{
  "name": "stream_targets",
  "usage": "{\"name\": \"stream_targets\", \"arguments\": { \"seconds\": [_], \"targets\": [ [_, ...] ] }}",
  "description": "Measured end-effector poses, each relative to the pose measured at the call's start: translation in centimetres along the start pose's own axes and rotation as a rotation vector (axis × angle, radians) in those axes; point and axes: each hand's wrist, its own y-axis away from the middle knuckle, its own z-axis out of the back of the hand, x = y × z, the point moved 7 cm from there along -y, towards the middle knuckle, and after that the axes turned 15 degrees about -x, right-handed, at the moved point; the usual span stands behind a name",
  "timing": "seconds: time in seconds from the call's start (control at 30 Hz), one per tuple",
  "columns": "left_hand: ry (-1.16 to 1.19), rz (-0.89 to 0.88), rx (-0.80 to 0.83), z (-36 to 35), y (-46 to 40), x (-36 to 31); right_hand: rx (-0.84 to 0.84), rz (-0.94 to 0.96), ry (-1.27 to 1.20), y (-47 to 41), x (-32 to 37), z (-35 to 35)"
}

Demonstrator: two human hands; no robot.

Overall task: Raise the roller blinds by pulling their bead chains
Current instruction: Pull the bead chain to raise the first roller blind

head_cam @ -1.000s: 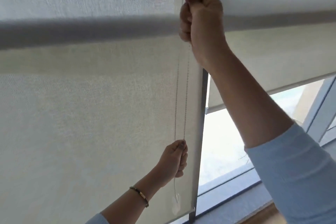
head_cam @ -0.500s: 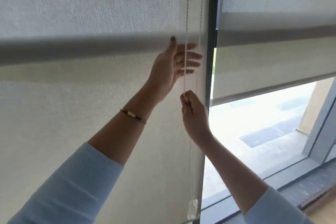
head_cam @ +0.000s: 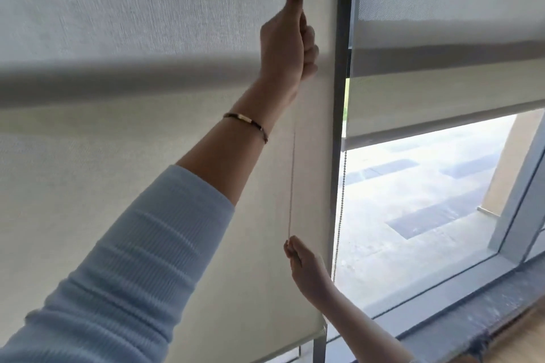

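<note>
A cream roller blind [head_cam: 132, 186] covers the left window pane almost to the sill. Its thin bead chain [head_cam: 292, 180] runs straight down along the blind's right side. My left hand [head_cam: 287, 47] is raised high and closed around the chain, thumb pointing up. My right hand [head_cam: 305, 267] is low, pinching the same chain strand near the blind's lower right corner. The chain is taut between both hands. A second roller blind [head_cam: 442, 91] on the right pane is raised partway.
A dark vertical window frame [head_cam: 339, 127] separates the two panes. Another bead chain [head_cam: 341, 209] hangs beside it in front of the glass. Below the glass runs a grey window sill [head_cam: 472, 300]. Paved ground shows outside.
My left hand has gone up and closed on the chain. My right hand has pulled the chain far downward. The left blind's bottom edge has come up a little.
</note>
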Motion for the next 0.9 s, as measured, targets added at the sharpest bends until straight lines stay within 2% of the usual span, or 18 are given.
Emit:
{"name": "stream_targets", "arguments": {
  "seconds": [0.13, 0.23, 0.37, 0.6, 0.73, 0.9],
  "targets": [
    [0.093, 0.051, 0.06, 1.0, 2.1, 2.1, 0.26, -0.324, -0.128, -2.5, 0.7, 0.7],
    [0.117, 0.073, 0.101, 2.1, 3.2, 4.2, 0.216, -0.416, -0.395, -7.9, 5.7, 4.5],
    [0.073, 0.124, 0.098, 4.5, 5.1, 8.4, 0.288, -0.239, -0.706, -13.6, 16.8, 9.1],
    [-0.075, 0.354, 0.065, 9.4, 10.9, 17.1, 0.247, -0.001, -0.751, -19.0, 30.1, 12.3],
    [-0.181, 0.49, 0.064, 11.9, 14.8, 21.9, 0.177, 0.004, -0.727, -20.4, 33.6, 11.6],
    [-0.269, 0.624, 0.055, 14.8, 18.1, 26.3, -0.022, 0.046, -0.706, -20.7, 32.9, 10.7]
  ]
}}
